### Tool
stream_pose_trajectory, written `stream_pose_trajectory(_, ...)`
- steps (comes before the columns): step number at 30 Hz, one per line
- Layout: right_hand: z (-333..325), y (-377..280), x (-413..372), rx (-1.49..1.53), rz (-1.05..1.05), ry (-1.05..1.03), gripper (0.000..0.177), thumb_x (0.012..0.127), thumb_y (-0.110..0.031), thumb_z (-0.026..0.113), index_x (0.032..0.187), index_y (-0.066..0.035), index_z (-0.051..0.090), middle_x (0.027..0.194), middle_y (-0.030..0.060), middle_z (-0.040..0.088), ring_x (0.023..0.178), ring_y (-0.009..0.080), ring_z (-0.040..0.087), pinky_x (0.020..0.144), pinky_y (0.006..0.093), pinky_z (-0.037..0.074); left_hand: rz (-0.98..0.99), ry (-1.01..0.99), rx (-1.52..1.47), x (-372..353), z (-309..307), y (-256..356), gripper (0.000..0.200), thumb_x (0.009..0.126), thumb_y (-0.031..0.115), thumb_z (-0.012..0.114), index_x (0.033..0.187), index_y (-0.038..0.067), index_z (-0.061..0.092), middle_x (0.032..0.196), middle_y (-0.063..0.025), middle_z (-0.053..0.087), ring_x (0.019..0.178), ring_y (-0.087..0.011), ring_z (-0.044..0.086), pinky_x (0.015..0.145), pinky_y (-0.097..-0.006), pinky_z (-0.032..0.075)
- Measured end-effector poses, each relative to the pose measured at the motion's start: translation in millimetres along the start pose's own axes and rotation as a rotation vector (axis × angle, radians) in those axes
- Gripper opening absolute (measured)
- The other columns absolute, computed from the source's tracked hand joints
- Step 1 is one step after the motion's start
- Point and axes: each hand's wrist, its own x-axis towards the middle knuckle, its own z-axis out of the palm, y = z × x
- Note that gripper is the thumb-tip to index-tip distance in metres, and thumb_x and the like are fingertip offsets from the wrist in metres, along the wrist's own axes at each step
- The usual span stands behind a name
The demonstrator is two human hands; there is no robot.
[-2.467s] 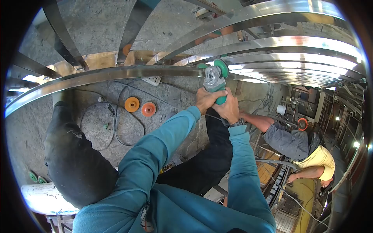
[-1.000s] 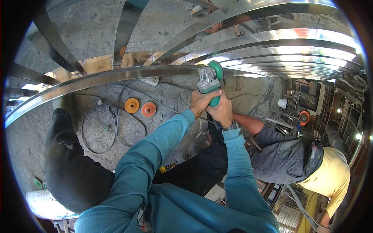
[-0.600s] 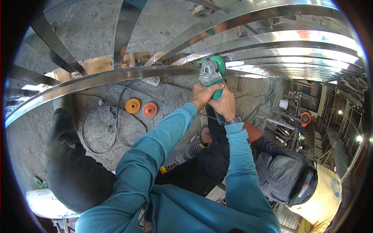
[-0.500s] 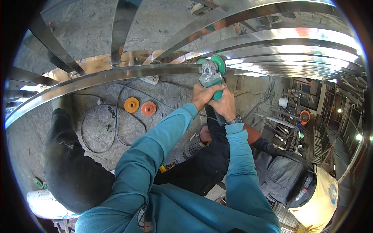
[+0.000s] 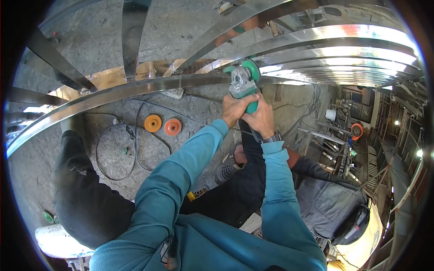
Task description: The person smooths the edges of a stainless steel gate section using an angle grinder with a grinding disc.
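Note:
Both hands grip a green and grey angle grinder (image 5: pixel 242 86). My left hand (image 5: pixel 233 109) wraps the body from the left, and my right hand (image 5: pixel 261 118), with a watch on the wrist, holds it from the right. The grinder's green disc (image 5: pixel 251 70) rests against a curved polished steel bar (image 5: pixel 126 90) that runs across in front of me. More shiny steel bars (image 5: pixel 343 49) fan out above and to the right.
Two orange discs (image 5: pixel 153 123) and a looped black cable (image 5: pixel 135 149) lie on the concrete floor below. A white power strip (image 5: pixel 174 93) sits under the bar. Another person (image 5: pixel 334 203) in grey and yellow bends low at right. Green discs (image 5: pixel 49 217) lie at lower left.
The other person has moved from beside my right arm down toward the lower right. The grinder and my hands stay at the same spot on the bar, shifting slightly.

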Motion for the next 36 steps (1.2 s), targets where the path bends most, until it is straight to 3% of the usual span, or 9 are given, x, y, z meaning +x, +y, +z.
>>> stream_pose_trajectory(9,4.9,2.6,11.0,0.026,-0.033,-0.011,0.065,0.064,-0.025,0.083,0.119,-0.004,0.055,0.094,0.0264,0.070,0.089,0.0481,0.068,0.075,0.0526,0.054,-0.010,0.019,0.028,7.8,-3.4,2.0,0.052,0.074,0.028,0.087,0.113,-0.002,0.070,0.110,-0.0127,0.071,0.097,-0.0211,0.068,0.085,-0.0340,0.055)
stream_pose_trajectory(21,2.4,0.3,-4.6,0.292,-0.066,-0.086,0.065,0.064,-0.023,0.084,0.118,-0.003,0.056,0.100,0.0247,0.070,0.093,0.0458,0.068,0.079,0.0485,0.055,0.000,0.122,0.180,-14.3,-2.4,6.6,0.046,0.074,0.027,0.087,0.106,-0.002,0.074,0.104,-0.0119,0.074,0.091,-0.0184,0.069,0.080,-0.0322,0.056)
stream_pose_trajectory(26,-7.4,-15.9,-30.4,0.021,0.075,-0.025,0.062,0.066,-0.025,0.082,0.117,-0.006,0.054,0.094,0.0256,0.070,0.089,0.0487,0.067,0.076,0.0535,0.053,-0.036,0.021,-0.019,-25.3,-0.4,-13.1,0.049,0.074,0.027,0.088,0.110,-0.001,0.072,0.107,-0.0110,0.072,0.093,-0.0187,0.069,0.082,-0.0327,0.055)
stream_pose_trajectory(36,-4.6,-11.3,-4.9,-0.006,0.025,0.009,0.061,0.065,-0.026,0.082,0.116,-0.007,0.055,0.089,0.0270,0.070,0.087,0.0494,0.066,0.075,0.0543,0.053,-0.057,-0.058,-0.028,-2.1,-4.5,5.0,0.056,0.073,0.034,0.088,0.113,-0.002,0.070,0.111,-0.0121,0.070,0.098,-0.0207,0.068,0.085,-0.0343,0.055)
